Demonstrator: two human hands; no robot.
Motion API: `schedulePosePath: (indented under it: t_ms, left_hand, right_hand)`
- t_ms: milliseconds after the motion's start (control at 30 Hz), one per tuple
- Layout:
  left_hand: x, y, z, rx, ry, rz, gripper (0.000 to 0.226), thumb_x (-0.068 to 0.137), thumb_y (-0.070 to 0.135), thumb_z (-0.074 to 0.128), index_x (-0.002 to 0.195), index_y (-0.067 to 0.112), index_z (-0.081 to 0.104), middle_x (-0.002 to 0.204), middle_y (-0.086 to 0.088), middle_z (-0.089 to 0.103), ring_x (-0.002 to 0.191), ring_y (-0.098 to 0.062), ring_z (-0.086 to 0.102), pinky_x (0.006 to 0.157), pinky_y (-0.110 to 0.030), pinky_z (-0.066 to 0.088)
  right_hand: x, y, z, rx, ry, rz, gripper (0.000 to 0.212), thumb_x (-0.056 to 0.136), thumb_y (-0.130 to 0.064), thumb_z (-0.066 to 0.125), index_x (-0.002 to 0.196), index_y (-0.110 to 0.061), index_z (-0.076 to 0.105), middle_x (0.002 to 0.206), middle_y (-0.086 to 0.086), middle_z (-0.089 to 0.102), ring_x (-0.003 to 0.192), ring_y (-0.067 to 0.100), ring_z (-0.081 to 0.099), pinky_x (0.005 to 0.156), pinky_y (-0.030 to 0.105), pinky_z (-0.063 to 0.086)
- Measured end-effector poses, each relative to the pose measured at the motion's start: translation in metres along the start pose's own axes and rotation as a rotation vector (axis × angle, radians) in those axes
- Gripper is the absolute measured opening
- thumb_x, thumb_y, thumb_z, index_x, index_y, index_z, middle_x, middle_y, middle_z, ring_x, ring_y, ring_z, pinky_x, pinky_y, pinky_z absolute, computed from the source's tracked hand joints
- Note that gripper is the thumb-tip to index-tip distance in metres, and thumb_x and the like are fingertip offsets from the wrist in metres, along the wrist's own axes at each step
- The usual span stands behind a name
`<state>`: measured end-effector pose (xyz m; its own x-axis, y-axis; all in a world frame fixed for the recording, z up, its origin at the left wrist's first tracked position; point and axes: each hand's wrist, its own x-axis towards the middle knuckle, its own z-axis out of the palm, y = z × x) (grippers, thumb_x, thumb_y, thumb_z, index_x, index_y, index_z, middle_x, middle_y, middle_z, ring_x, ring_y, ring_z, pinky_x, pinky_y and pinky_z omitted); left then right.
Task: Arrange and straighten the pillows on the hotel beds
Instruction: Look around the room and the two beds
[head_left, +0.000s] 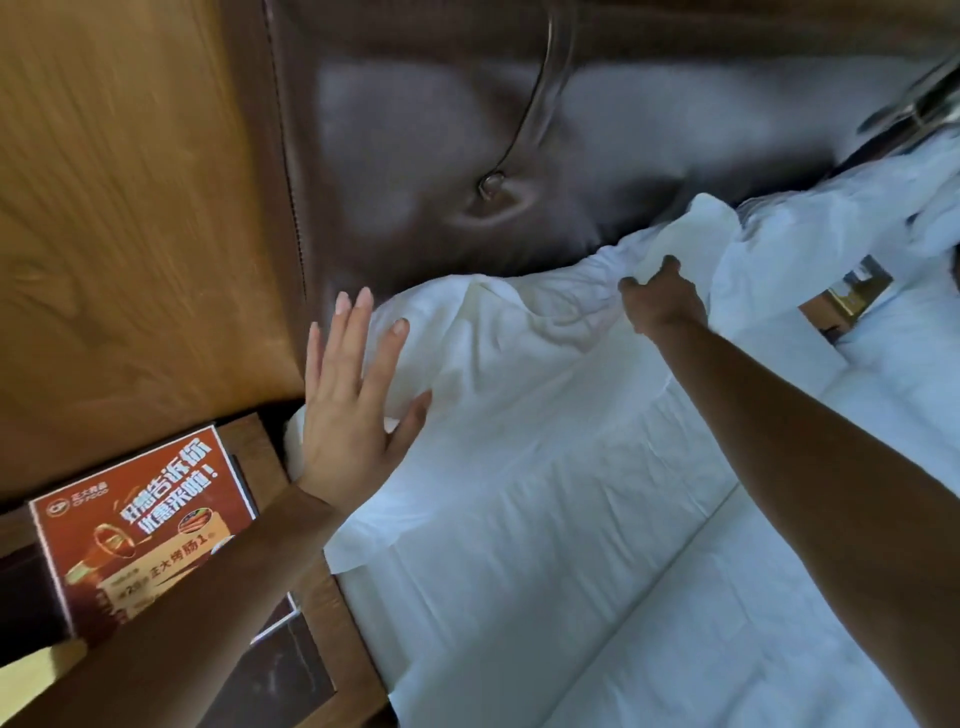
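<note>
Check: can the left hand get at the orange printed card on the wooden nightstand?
Probably yes: the left hand lies open on the white pillow, holding nothing; the orange printed card sits uncovered beside it.

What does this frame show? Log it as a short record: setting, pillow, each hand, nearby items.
setting: bed with white sheets against a brown padded headboard
pillow: white pillow lying at the headboard, cover wrinkled
left hand: left hand open, fingers straight, pressing the pillow's left end
right hand: right hand pinching a bunch of the pillow's cover at the top edge
nearby items: red printed sign on the wooden nightstand
</note>
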<state>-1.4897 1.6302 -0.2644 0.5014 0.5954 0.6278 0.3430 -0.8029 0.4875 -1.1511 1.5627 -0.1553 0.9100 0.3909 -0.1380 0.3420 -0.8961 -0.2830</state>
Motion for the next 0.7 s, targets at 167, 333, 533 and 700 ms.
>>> schedulePosePath:
  t_ms: [167, 333, 533, 700]
  left_hand:
    - [0.038, 0.022, -0.077, -0.064, -0.071, 0.105, 0.061, 0.100, 0.024, 0.066, 0.155, 0.013, 0.040, 0.168, -0.017, 0.027, 0.158, -0.034, 0.023, 0.124, -0.059, 0.027]
    - [0.088, 0.056, -0.180, -0.081, -0.055, 0.419, 0.040, 0.103, 0.017, 0.058, 0.142, 0.008, 0.060, 0.155, -0.013, 0.051, 0.148, -0.032, 0.045, 0.119, -0.056, 0.038]
    - [0.138, 0.121, -0.267, -0.009, 0.024, 0.555, 0.042, 0.106, 0.031, 0.056, 0.143, 0.011, 0.060, 0.161, -0.012, 0.043, 0.155, -0.038, 0.029, 0.124, -0.060, 0.025]
    - [0.152, 0.184, -0.296, -0.028, 0.057, 0.653, 0.048, 0.107, 0.036, 0.051, 0.149, 0.012, 0.054, 0.163, -0.014, 0.040, 0.155, -0.041, 0.026, 0.126, -0.061, 0.020]
  right_hand:
    - [-0.082, -0.007, -0.060, -0.101, 0.007, -0.156, 0.056, 0.105, -0.045, 0.039, 0.152, -0.014, 0.044, 0.153, 0.015, 0.049, 0.140, 0.036, 0.046, 0.112, 0.046, 0.038]
    - [-0.167, -0.018, -0.121, 0.001, 0.182, -0.338, 0.047, 0.103, -0.046, 0.047, 0.140, -0.020, 0.060, 0.147, 0.009, 0.055, 0.134, 0.033, 0.052, 0.110, 0.043, 0.040]
    - [-0.281, -0.006, -0.195, 0.013, 0.501, -0.523, 0.063, 0.099, -0.054, 0.042, 0.149, -0.018, 0.050, 0.158, 0.017, 0.041, 0.146, 0.035, 0.038, 0.115, 0.046, 0.034]
    - [-0.359, 0.029, -0.247, -0.027, 0.730, -0.622, 0.065, 0.103, -0.056, 0.036, 0.155, -0.016, 0.042, 0.161, 0.015, 0.038, 0.148, 0.037, 0.036, 0.119, 0.053, 0.032]
